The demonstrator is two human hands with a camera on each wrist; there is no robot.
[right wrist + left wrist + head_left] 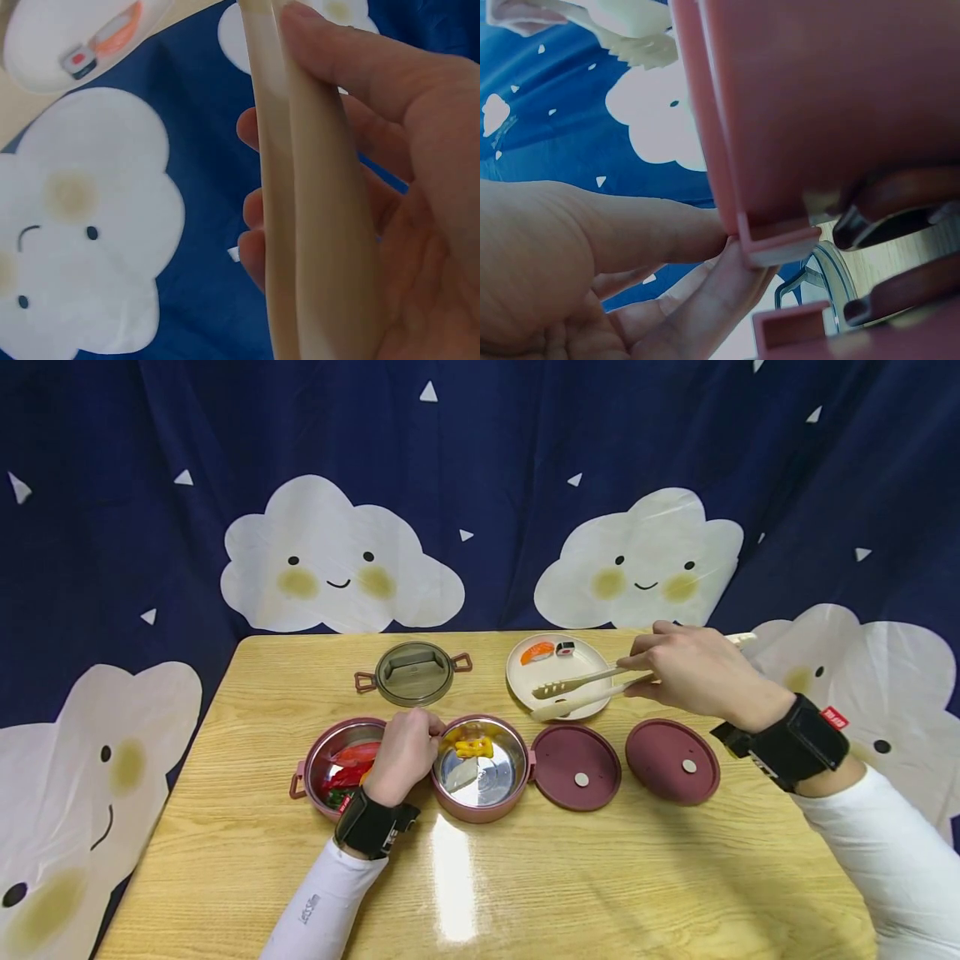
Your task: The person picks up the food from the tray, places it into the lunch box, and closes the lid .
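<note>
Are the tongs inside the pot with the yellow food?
No, the right hand holds the tongs over the plate.

The white left sleeve (330, 885) bears the printed lettering "Let's Slim" (309, 908). The left wristband (365, 823) and right wristband (802, 747), both black, each carry a red tag (834, 717) and white markings (391, 837), too small to read.

And across the back hangs a deep navy curtain (502, 452), softly folded, scattered with small white triangles (428, 392) and big white clouds (337, 539) wearing dark eyes and yellowish cheeks! Up against it comes a pale wood-grain table (570, 877), a bright streak of light (453, 885) gleaming off its near half, a soft shadow (690, 852) slanting to the right.
</note>
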